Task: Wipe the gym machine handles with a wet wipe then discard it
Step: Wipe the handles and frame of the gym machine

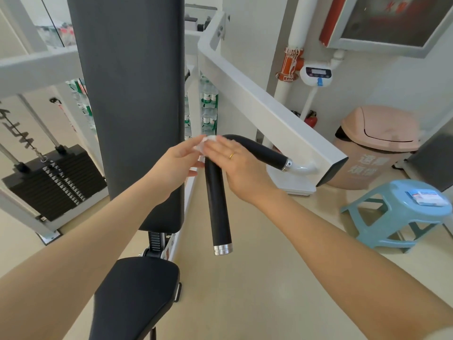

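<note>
Two bare forearms come in from the bottom corners of the frame, no sleeve on either along most of the visible length. Left hand sits centre frame: no ring, watch or band visible on it or its wrist. Right hand sits just right of centre: one thin gold-coloured ring on a finger, plain band, no stone visible. Right wrist also bare, no watch or strap. At the extreme bottom-right corner there's a sliver of pale, off-white fabric, probably a sleeve edge; too little shows to tell the garment. Nails mostly hidden or blurred.
</note>
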The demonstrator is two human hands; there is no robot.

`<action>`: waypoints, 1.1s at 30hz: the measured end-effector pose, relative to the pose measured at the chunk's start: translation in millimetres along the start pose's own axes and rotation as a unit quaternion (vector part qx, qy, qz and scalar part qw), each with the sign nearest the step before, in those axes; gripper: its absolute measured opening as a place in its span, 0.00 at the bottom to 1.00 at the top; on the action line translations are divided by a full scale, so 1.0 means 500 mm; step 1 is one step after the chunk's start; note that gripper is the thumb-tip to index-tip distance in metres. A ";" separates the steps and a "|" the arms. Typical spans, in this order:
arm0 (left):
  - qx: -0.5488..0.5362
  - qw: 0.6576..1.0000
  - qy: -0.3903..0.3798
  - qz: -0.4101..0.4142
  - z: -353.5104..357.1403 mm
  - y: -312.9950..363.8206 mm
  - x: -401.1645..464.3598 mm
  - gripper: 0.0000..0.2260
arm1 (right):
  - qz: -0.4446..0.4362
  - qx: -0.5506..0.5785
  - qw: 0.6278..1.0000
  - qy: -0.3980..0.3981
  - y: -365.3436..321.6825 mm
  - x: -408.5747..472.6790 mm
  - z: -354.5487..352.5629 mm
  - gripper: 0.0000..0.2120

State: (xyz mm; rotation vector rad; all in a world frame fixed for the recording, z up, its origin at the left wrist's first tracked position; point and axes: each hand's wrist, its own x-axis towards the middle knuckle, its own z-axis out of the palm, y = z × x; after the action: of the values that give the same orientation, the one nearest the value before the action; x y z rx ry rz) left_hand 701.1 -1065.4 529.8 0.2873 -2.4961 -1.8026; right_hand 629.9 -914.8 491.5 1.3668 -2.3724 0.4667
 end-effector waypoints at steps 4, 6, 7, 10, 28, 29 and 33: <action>0.067 0.998 0.000 0.010 0.005 0.027 0.016 0.21 | 0.165 -0.035 0.985 0.022 0.032 0.020 -0.009 0.21; 0.107 0.994 -0.024 0.014 0.015 0.036 0.018 0.21 | 0.243 -0.069 0.967 0.041 0.052 -0.020 -0.020 0.18; 0.120 0.992 -0.031 0.018 0.019 0.039 0.019 0.21 | 0.272 -0.085 0.957 0.055 0.055 -0.038 -0.023 0.17; 0.132 0.990 -0.027 0.027 0.020 0.048 0.027 0.20 | 0.239 -0.067 0.967 0.062 0.028 -0.024 -0.003 0.19; 0.089 0.996 0.004 -0.011 0.003 0.035 0.038 0.20 | 0.333 -0.054 0.941 0.013 0.075 -0.088 -0.047 0.23; 0.093 0.996 0.001 -0.009 0.009 0.037 0.039 0.20 | 0.339 -0.067 0.938 0.023 0.075 -0.093 -0.045 0.21; 0.099 0.995 -0.015 -0.008 0.009 0.037 0.041 0.20 | 0.235 -0.070 0.968 0.050 0.042 -0.036 -0.024 0.19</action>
State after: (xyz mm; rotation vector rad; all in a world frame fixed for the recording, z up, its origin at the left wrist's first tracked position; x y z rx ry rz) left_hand 677.9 -1059.1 544.6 0.2906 -2.7049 -1.5763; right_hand 621.5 -885.5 491.7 0.6941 -2.5821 0.4660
